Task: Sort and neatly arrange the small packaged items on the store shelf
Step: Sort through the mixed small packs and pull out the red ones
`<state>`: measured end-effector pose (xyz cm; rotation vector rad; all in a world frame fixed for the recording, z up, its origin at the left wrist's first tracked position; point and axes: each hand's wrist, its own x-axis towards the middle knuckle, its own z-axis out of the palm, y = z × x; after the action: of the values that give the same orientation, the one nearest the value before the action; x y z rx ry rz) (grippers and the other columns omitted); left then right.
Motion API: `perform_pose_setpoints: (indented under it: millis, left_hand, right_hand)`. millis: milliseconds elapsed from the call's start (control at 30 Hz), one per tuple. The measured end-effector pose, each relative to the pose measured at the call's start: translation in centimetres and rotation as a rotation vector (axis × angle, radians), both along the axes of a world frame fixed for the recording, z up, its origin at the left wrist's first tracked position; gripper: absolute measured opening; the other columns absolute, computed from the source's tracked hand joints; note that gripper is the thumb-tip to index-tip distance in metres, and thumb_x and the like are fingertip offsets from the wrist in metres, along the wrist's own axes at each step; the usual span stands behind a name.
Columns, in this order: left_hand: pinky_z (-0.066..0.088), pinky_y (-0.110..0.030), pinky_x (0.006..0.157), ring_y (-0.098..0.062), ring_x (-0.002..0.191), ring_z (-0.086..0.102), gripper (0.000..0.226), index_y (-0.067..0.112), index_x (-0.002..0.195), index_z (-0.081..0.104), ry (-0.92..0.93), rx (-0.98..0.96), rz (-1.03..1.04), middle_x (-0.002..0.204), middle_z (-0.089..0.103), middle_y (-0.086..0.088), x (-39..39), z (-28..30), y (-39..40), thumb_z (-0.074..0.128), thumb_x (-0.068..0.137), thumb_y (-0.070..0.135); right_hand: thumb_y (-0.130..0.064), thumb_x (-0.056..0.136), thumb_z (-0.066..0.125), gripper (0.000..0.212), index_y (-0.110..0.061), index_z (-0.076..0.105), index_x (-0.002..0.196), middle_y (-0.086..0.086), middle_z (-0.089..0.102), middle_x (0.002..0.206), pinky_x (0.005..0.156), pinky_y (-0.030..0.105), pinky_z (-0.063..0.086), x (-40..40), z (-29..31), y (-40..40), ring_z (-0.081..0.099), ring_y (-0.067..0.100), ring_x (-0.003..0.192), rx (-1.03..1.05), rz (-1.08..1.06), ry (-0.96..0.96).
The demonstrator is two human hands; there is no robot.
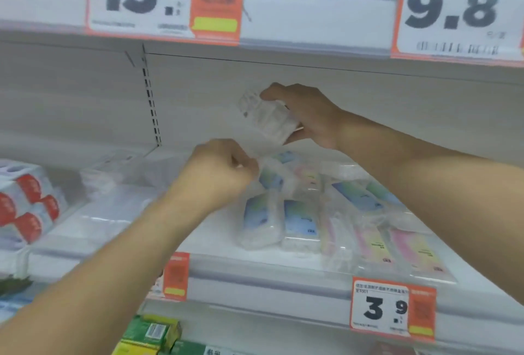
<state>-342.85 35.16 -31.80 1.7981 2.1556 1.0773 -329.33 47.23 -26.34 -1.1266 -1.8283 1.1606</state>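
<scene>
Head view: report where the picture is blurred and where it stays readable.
Head view: motion blur smears the left hand and the clear wrap it pinches; the right hand and its white pack are soft; the 3.9 price tag reads clearly.

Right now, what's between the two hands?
Head view: a loose clear plastic wrapper stretches from the left hand toward the white pack held by the right hand.

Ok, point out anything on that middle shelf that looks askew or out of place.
The packets lie jumbled rather than in rows: the blue-label ones are tilted and overlapping beside the pink-and-yellow ones. The right hand holds one packet above the shelf; the left hand pinches clear wrapping.
</scene>
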Motion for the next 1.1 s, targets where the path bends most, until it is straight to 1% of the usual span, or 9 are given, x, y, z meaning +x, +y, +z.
perform_pose_setpoints:
  millis: [100, 233, 467, 567, 633, 700, 800, 900, 1100]
  left_hand:
    - [0.045, -0.037, 0.095, -0.027, 0.115, 0.054, 0.038, 0.025, 0.116, 0.062, 0.253, -0.047, 0.166, 0.121, 0.062, -0.003, -7.0, 1.0, -0.1, 0.055, 0.087, 0.048]
    - [0.029, -0.049, 0.111, -0.030, 0.139, 0.029, 0.088, 0.046, 0.140, 0.034, 0.379, -0.598, 0.192, 0.151, 0.032, 0.002, -13.6, -0.6, -0.9, 0.039, 0.061, 0.083]
    - [0.022, -0.048, 0.109, -0.025, 0.141, 0.020, 0.054, 0.042, 0.132, 0.047, 0.368, -0.363, 0.126, 0.154, 0.025, 0.006, -14.8, -2.8, -2.2, 0.043, 0.085, 0.068]
    - [0.017, -0.053, 0.109, -0.027, 0.140, 0.022, 0.046, 0.043, 0.125, 0.049, 0.354, -0.373, 0.106, 0.153, 0.028, 0.006, -15.1, -2.7, -2.1, 0.044, 0.085, 0.066]
    - [0.009, -0.057, 0.111, -0.028, 0.139, 0.023, 0.047, 0.043, 0.128, 0.045, 0.387, -0.360, 0.092, 0.150, 0.033, 0.004, -15.1, -2.7, -2.0, 0.045, 0.086, 0.064]
    - [0.004, -0.057, 0.113, -0.027, 0.143, 0.018, 0.051, 0.040, 0.135, 0.040, 0.413, -0.323, 0.089, 0.149, 0.034, 0.002, -14.7, -2.5, -1.8, 0.046, 0.088, 0.059]
    - [0.014, -0.047, 0.115, -0.024, 0.141, 0.020, 0.054, 0.033, 0.138, 0.037, 0.377, -0.239, 0.051, 0.146, 0.037, -0.001, -13.2, -2.1, -1.1, 0.049, 0.089, 0.053]
    - [0.019, -0.045, 0.115, -0.022, 0.140, 0.022, 0.054, 0.034, 0.139, 0.036, 0.397, -0.246, -0.017, 0.146, 0.037, 0.002, -11.0, -1.8, 0.1, 0.048, 0.090, 0.052]
    - [0.033, -0.035, 0.104, -0.022, 0.129, 0.036, 0.045, 0.027, 0.132, 0.047, 0.426, -0.232, -0.062, 0.134, 0.046, -0.001, -5.9, -2.1, 1.2, 0.048, 0.092, 0.049]
  right_hand:
    - [-0.044, 0.073, 0.076, 0.034, -0.015, 0.071, 0.090, 0.005, 0.070, 0.081, 0.071, 0.042, 0.063, -4.9, -0.2, -0.8, 0.071, 0.026, 0.076, 0.012, 0.020, 0.018]
    - [-0.045, 0.068, 0.080, 0.053, -0.002, 0.073, 0.099, 0.008, 0.069, 0.079, 0.064, 0.047, 0.063, -10.9, -1.6, -0.3, 0.074, 0.028, 0.079, -0.016, -0.033, 0.009]
    - [-0.046, 0.074, 0.080, 0.058, -0.008, 0.065, 0.115, 0.000, 0.055, 0.099, 0.076, 0.043, 0.062, -17.5, -5.1, 0.4, 0.058, 0.019, 0.091, 0.071, -0.019, -0.222]
    - [-0.038, 0.077, 0.077, 0.042, -0.009, 0.070, 0.107, 0.002, 0.065, 0.098, 0.060, 0.031, 0.055, -18.5, -6.8, 0.9, 0.061, 0.018, 0.080, 0.055, 0.089, -0.478]
    - [-0.038, 0.084, 0.071, 0.038, -0.012, 0.068, 0.112, 0.002, 0.066, 0.103, 0.058, 0.027, 0.050, -17.7, -6.3, 1.6, 0.063, 0.017, 0.083, -0.020, 0.169, -0.461]
    - [-0.038, 0.092, 0.060, 0.039, -0.009, 0.065, 0.117, 0.005, 0.064, 0.109, 0.071, 0.031, 0.055, -15.7, -4.9, 2.3, 0.064, 0.021, 0.094, 0.054, 0.204, -0.485]
    - [-0.041, 0.097, 0.048, 0.041, -0.017, 0.063, 0.127, 0.007, 0.056, 0.135, 0.101, 0.041, 0.047, -12.3, -4.9, 4.2, 0.054, 0.029, 0.120, 0.415, 0.111, -0.936]
    - [-0.064, 0.095, 0.037, 0.060, -0.042, 0.029, 0.151, 0.002, 0.023, 0.161, 0.116, 0.049, 0.026, -9.0, -7.8, 5.8, 0.026, 0.032, 0.145, 0.332, 0.182, -1.298]
    - [-0.051, 0.101, 0.037, 0.056, -0.032, 0.028, 0.153, 0.004, 0.035, 0.156, 0.110, 0.034, 0.034, -3.4, -7.5, 5.7, 0.041, 0.027, 0.137, 0.291, 0.173, -1.161]
